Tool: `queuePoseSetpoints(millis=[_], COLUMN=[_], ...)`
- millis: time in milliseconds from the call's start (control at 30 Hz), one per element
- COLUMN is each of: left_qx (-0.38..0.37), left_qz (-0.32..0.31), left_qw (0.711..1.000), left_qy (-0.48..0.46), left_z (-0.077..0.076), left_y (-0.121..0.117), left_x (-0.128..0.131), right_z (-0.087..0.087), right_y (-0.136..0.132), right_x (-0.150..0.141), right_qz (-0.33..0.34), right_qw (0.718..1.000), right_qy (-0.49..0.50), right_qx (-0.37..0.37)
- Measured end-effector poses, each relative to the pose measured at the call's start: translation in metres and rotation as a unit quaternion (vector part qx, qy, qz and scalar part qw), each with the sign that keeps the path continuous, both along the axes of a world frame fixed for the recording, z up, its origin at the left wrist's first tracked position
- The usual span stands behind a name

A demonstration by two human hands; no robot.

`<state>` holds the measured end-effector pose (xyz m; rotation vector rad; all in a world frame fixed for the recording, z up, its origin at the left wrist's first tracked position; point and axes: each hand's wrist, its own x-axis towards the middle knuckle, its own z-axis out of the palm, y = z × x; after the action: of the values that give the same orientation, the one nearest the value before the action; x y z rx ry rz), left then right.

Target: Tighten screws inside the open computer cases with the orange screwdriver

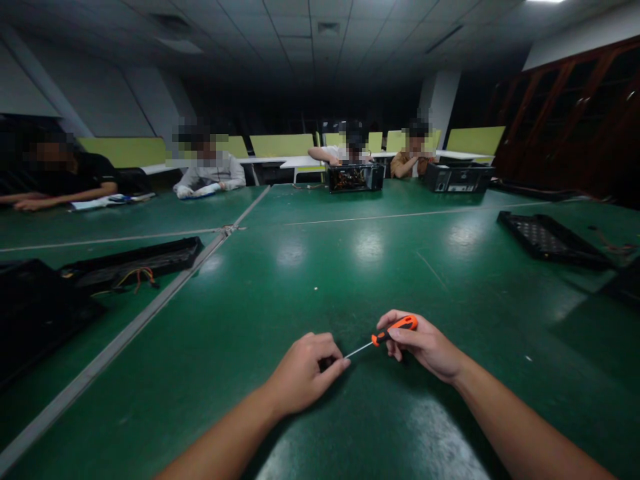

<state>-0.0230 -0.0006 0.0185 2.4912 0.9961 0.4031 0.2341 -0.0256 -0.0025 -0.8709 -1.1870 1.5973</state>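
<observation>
A screwdriver (403, 324) with an orange and black handle and a thin metal shaft is held over the green table, low in the middle of the head view. My right hand (425, 343) has its fingers closed around the handle. The shaft slants down to the left, and its end meets the thumb and index finger of my left hand (305, 373). Those fingertips are pinched together at the shaft's tip. Whether a small part is hidden between them too, I cannot tell.
Across the green table (280, 293) are several people, one with hands at an open computer case (355, 179). Another dark case (457, 178) stands to its right. Black panels lie at left (145, 262) and right (555, 240), with loose wires (137, 275) by the left one.
</observation>
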Motion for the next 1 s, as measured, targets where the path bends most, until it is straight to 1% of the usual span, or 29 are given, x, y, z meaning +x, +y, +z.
queuePoseSetpoints(millis=[233,467,700,867,1000], left_qx=[-0.006,-0.002,-0.007,-0.017,-0.021], left_qz=[0.003,0.003,0.005,0.010,0.011], left_qw=[1.000,1.000,1.000,0.998,0.998], left_qy=[0.014,0.015,-0.003,-0.051,-0.053], left_z=[0.0027,0.0009,0.0025,-0.0010,-0.0027], left_y=[-0.0001,0.0011,0.0013,0.0028,0.0036], left_x=[0.0007,0.0006,0.0024,0.0001,-0.0008], right_z=[0.0000,-0.0017,-0.0035,-0.0043,-0.0039], right_y=[-0.0008,-0.0004,0.0013,-0.0002,-0.0007], right_x=[0.0009,0.0028,0.0033,0.0043,0.0040], right_qz=[0.004,0.005,0.001,-0.002,-0.004], right_qw=[1.000,0.999,1.000,1.000,1.000], right_qy=[-0.010,-0.031,-0.025,-0.022,-0.020], right_qx=[0.002,0.009,0.011,0.012,0.009])
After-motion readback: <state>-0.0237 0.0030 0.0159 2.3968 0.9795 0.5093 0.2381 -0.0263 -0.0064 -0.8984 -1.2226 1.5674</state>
